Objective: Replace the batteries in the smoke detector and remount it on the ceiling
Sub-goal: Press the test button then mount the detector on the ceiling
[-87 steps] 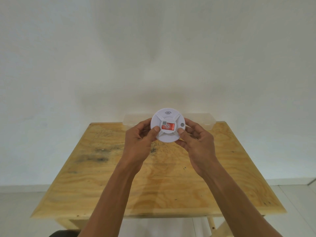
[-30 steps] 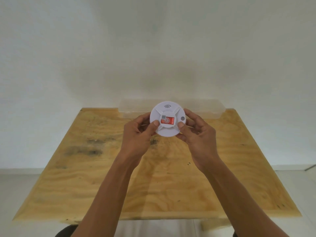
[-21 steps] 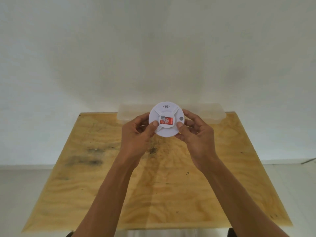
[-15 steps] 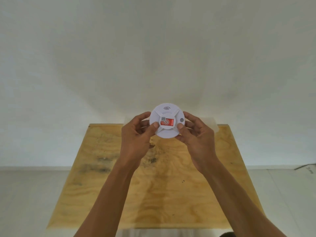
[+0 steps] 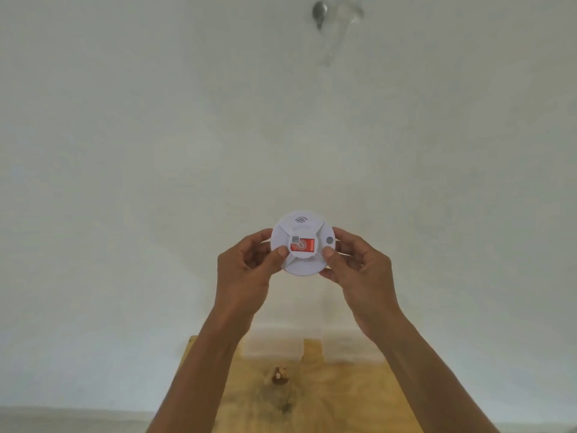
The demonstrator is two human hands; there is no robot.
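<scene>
Detector held up in both hands before a white wall, above the table's far end.

Left hand [image 5: 246, 270] grips the detector's left rim, thumb on the face, fingers curled behind. The detector [image 5: 303, 243] is white and round, face toward the camera (red label at centre, small wave mark at top, grey button at right). Right hand [image 5: 359, 270] grips the right rim likewise, thumb on the face beside the label. The table [image 5: 337, 398], plywood, lies below between the forearms. A clear box [image 5: 343, 346] sits at its far edge. A blurred grey fitting [image 5: 320, 12] shows at the top.
</scene>
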